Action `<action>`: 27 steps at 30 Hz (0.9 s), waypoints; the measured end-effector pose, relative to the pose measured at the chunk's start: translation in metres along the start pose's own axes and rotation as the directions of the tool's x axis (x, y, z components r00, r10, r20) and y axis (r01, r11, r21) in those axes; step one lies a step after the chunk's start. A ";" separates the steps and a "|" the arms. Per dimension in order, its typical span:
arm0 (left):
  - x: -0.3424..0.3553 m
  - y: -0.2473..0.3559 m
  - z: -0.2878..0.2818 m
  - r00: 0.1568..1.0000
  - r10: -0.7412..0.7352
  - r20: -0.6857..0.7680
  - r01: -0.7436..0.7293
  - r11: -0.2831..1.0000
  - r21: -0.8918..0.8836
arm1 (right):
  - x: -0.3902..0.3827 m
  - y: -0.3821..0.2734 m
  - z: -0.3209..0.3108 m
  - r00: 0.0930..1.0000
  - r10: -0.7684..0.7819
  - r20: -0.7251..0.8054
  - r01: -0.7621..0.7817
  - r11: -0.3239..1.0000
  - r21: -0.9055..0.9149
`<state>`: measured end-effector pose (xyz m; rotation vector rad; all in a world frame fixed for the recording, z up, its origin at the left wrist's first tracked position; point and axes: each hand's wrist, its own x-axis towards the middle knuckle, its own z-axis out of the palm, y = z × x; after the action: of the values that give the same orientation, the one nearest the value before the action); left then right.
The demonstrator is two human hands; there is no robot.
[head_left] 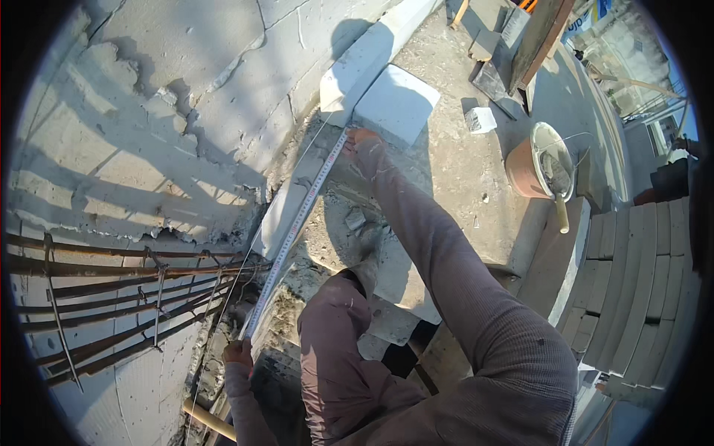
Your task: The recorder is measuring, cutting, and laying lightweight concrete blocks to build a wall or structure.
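Concrete floor [454,163]: bucket [537,165], blocks [639,282], rebar [126,290].

– Do we see any signs or boxes?
– We see one sign [593,16], far up and to the right of our right hand [362,141]. It is white and blue, and a brown board [539,37] hides part of it.
– Anything near our left hand [238,351]?
– No. The small white thing [481,119] just right of our right hand may be a pack or a block. We cannot tell.

Tape measure [294,227] along block course [286,208], bucket [537,165] right, rebar [134,290] left
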<state>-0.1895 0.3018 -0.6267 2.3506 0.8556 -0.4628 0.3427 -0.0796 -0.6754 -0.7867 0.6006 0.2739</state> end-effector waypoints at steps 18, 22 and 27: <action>0.001 0.323 0.053 0.528 0.775 0.349 -0.790 0.599 -0.134 | -0.449 -0.228 -0.213 0.353 -0.643 -0.680 0.914 0.392 0.104; -0.061 0.427 0.034 0.194 0.850 0.490 -0.919 0.332 -0.213 | -0.608 -0.193 -0.254 0.122 -0.693 -0.711 0.973 0.225 -0.052; -0.138 0.497 0.052 -0.194 0.743 0.640 -0.966 -0.034 -0.255 | -0.816 -0.020 -0.321 -0.096 -0.810 -0.579 0.190 0.556 -0.809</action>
<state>0.0366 -0.1028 -0.3952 2.0526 -1.4828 -0.6683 -0.4304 -0.3373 -0.3523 -1.7005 1.4135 -1.1266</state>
